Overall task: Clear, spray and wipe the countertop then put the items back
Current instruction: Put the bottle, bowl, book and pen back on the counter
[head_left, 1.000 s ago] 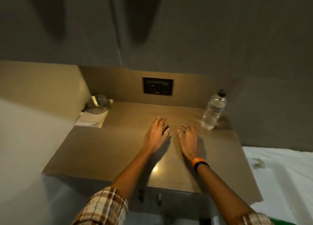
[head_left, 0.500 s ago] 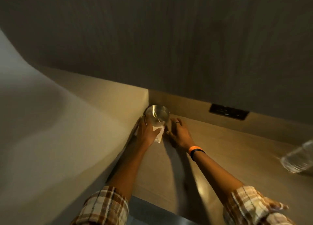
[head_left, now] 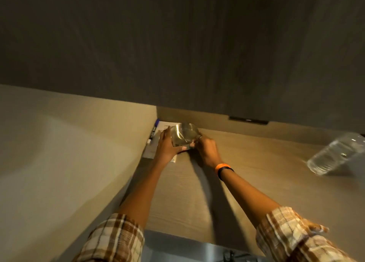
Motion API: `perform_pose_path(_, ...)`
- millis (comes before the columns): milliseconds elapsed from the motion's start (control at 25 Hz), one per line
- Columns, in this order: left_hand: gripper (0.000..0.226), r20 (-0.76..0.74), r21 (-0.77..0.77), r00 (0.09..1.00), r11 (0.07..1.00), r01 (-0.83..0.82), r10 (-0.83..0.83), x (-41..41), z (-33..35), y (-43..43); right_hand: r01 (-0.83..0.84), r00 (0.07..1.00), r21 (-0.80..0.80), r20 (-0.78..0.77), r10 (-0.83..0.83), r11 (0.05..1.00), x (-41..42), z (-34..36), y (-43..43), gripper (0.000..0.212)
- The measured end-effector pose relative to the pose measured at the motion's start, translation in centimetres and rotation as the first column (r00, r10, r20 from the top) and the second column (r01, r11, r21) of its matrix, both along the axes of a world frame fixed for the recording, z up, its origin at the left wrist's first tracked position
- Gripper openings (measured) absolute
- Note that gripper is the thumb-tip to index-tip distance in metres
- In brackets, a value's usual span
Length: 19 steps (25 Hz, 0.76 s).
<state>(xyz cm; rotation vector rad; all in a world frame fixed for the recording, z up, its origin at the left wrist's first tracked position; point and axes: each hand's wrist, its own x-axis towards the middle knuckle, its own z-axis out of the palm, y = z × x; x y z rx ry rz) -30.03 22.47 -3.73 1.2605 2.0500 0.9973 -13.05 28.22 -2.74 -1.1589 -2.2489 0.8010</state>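
Note:
A clear drinking glass is at the back left corner of the wooden countertop, held between both hands. My left hand wraps its left side and my right hand grips its right side. Under the glass and my left hand lies a white notepad. A blue pen lies along the pad's left edge, against the side wall. A clear plastic water bottle stands at the far right of the countertop.
A beige side wall borders the countertop on the left. A dark socket panel sits in the back wall. The countertop's front edge runs near the bottom, between my plaid sleeves.
My hands went from flat on the middle of the countertop to the back left corner and closed round the glass. The view swung left, so the bottle now sits at the right edge.

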Motion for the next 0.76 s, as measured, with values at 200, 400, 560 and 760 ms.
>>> perform_pose_path(200, 0.108, 0.437, 0.055, 0.883, 0.985, 0.164, -0.172, 9.0, -0.5, 0.7, 0.089, 0.991, -0.067, -0.090, -0.095, 0.994, 11.0, -0.6, -2.0, 0.009)
perform_pose_path(400, 0.092, 0.521, 0.173, 0.797, 0.952, 0.251, -0.305, 19.7, -1.1, 2.1, 0.256, 0.958, -0.127, -0.096, -0.269, 0.958, 21.3, -2.0, -1.7, 0.005)
perform_pose_path(560, 0.092, 0.441, 0.224, 0.827, 0.936, 0.273, -0.347, 23.2, -1.3, 3.8, 0.327, 0.934, -0.193, -0.082, -0.347, 0.925, 24.4, -2.7, -0.1, 0.026)
perform_pose_path(760, 0.092, 0.441, 0.241, 0.830, 0.936, 0.256, -0.340, 24.8, -2.0, 5.2, 0.367, 0.916, -0.234, -0.075, -0.393, 0.900, 25.4, -3.3, 1.0, 0.043)
